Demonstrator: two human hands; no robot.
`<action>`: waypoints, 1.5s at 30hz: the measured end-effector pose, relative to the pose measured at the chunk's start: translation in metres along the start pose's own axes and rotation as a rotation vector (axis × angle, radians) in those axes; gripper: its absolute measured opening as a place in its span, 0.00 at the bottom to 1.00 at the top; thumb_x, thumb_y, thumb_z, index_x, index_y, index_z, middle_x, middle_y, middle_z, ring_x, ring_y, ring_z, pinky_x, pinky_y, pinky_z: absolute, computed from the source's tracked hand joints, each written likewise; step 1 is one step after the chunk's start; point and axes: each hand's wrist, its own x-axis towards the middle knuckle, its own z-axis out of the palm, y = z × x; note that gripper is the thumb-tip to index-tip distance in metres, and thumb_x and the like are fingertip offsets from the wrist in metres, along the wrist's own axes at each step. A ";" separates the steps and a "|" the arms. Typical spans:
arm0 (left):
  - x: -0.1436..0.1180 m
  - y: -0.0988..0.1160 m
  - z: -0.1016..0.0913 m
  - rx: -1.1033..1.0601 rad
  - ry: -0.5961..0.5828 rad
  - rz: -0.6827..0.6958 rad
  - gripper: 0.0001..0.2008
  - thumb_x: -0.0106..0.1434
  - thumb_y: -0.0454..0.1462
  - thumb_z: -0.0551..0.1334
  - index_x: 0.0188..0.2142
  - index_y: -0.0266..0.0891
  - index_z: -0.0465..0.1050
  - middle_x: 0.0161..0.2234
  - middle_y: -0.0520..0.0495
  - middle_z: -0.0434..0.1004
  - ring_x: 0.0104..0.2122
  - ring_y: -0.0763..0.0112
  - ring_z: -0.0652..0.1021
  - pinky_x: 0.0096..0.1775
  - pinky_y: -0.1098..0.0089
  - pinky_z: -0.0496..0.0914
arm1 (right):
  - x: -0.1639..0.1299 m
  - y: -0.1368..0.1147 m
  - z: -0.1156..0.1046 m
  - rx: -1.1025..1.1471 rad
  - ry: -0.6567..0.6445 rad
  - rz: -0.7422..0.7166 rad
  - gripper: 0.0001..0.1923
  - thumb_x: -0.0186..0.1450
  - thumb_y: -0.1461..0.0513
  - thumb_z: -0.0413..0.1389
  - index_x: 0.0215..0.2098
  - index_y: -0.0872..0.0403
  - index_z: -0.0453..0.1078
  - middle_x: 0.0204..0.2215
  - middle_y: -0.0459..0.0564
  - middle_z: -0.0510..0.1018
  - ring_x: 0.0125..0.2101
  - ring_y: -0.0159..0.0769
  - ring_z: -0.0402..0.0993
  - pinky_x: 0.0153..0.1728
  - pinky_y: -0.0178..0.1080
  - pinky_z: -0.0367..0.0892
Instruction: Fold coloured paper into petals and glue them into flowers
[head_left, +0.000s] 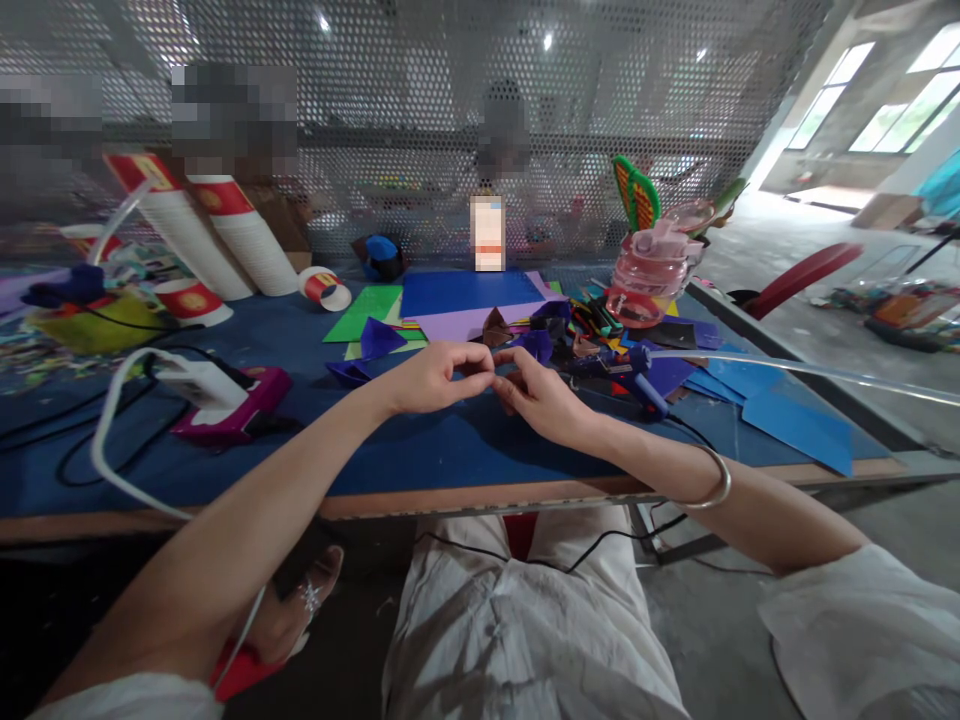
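In the head view, both hands are raised over the near middle of a blue table point(450, 460), fingertips meeting. The left hand point(429, 380) has its thumb and forefinger drawn together at the tips, pointing right; the right hand point(546, 402) curls its fingers toward them from the right. Whether anything small is pinched between the tips cannot be told.

Nearest the hands are folded papers: a purple paper piece point(380, 338) stands just beyond the left hand, and a brown paper piece point(496, 327) lies just past the meeting fingertips. Farther back are a green sheet point(363, 313), a lilac sheet point(463, 324) and, partly over the lilac one, a dark blue sheet point(471, 294). A phone point(488, 235) stands upright behind them.

To the right of the right hand lies a blue glue gun point(649, 392), with a long clear stick point(802, 370) running rightward from its back end. Beyond it stands a pink jar point(646, 282); farther right, light blue sheets point(799, 415) lie near the table's edge.

On the left, a white plug point(201, 385) sits on a magenta power strip point(259, 400). Behind that, two tall stacks of paper cups point(259, 245) lean leftward, with a single cup point(315, 287) tipped over just to their right.
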 end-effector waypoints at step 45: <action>0.002 -0.015 0.002 -0.093 0.160 -0.103 0.18 0.52 0.48 0.72 0.26 0.37 0.71 0.23 0.53 0.72 0.26 0.73 0.70 0.30 0.71 0.64 | 0.003 -0.004 -0.002 0.039 0.087 -0.062 0.15 0.67 0.51 0.60 0.36 0.55 0.72 0.31 0.46 0.79 0.30 0.31 0.70 0.33 0.34 0.64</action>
